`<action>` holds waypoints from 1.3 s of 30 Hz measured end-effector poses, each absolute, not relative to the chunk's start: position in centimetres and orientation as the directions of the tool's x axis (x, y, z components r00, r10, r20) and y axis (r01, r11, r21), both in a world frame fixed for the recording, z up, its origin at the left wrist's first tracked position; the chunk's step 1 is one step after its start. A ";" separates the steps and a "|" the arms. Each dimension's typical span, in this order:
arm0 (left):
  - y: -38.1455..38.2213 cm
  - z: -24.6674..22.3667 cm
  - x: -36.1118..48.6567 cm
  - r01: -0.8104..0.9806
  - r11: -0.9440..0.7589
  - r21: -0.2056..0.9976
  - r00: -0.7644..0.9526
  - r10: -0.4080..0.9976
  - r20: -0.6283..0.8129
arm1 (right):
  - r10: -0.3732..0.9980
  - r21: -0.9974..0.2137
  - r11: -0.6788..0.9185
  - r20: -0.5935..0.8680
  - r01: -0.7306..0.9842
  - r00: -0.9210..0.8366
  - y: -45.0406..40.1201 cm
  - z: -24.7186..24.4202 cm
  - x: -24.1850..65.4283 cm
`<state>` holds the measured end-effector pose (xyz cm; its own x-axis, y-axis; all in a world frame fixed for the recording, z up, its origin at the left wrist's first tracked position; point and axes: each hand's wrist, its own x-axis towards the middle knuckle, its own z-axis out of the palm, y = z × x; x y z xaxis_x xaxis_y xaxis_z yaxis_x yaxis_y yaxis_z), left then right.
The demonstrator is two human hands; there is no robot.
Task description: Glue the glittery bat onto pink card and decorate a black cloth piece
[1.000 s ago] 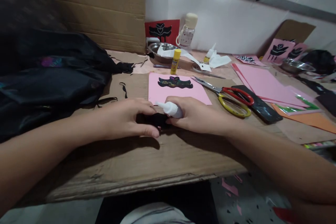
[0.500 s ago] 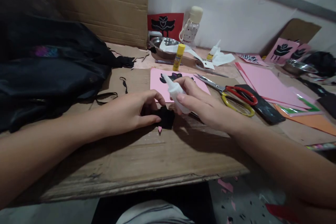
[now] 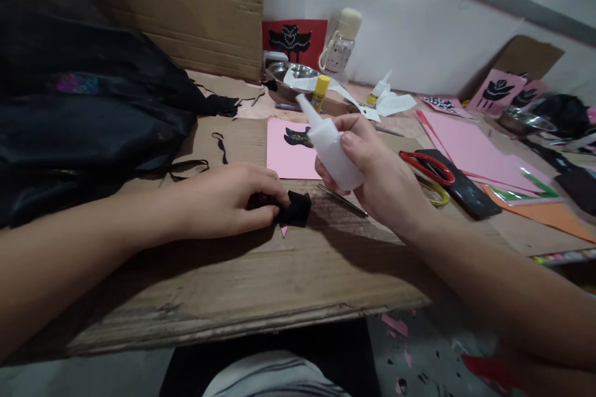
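My right hand (image 3: 367,164) is wrapped round a white glue bottle (image 3: 333,152), its pointed nozzle tilted up and to the left. With thumb and fingers, my left hand (image 3: 251,198) grips the left side of a small black cutout (image 3: 297,208) on the cardboard-covered table. A pink scrap (image 3: 284,231) peeks out beneath the cutout. Behind the hands lies a pink card (image 3: 288,163) with a black shape (image 3: 298,136) on it, partly hidden by the bottle. Metal tweezers (image 3: 342,200) rest just below my right hand.
Scissors with red and yellow handles (image 3: 426,169) lie right, beside a dark phone-like slab (image 3: 465,189). A yellow glue stick (image 3: 320,92) stands before a metal bowl (image 3: 284,77). Pink sheets (image 3: 475,146) are stacked right. Black fabric (image 3: 93,118) covers the left.
My right hand has lifted the glue bottle away from the black cutout, up and to the right, uncovering the tweezers. My left hand stays nearly in place on the cutout.
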<state>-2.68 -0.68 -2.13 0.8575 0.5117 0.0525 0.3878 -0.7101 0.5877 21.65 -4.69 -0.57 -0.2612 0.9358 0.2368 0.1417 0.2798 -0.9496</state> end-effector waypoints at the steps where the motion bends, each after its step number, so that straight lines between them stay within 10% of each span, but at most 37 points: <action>1: -0.8 -2.0 -2.7 0.393 -0.703 0.593 0.853 0.519 0.049 | 0.936 -0.950 0.285 0.248 0.124 -0.248 -4.6 -0.7 21.6; 10: -0.6 -2.6 -2.1 0.489 -0.669 0.559 0.798 0.602 0.022 | 0.978 -0.967 0.132 0.162 -0.218 -0.129 -4.5 0.6 20.2; 31: -0.2 -3.1 -2.0 0.339 -0.737 0.585 0.873 0.478 0.095 | 0.936 -0.951 0.254 0.196 0.177 -0.294 -5.2 -1.4 18.4; 39: -0.4 -3.0 -2.0 0.385 -0.698 0.604 0.848 0.526 0.067 | 0.904 -0.967 0.253 0.227 0.026 -0.363 -5.4 -1.1 19.6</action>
<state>-1.95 -0.35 -3.03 0.8476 0.5263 0.0674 0.3852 -0.6976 0.6041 19.58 -5.36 -1.05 -0.3630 0.9037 0.2271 0.0259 0.2535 -0.9670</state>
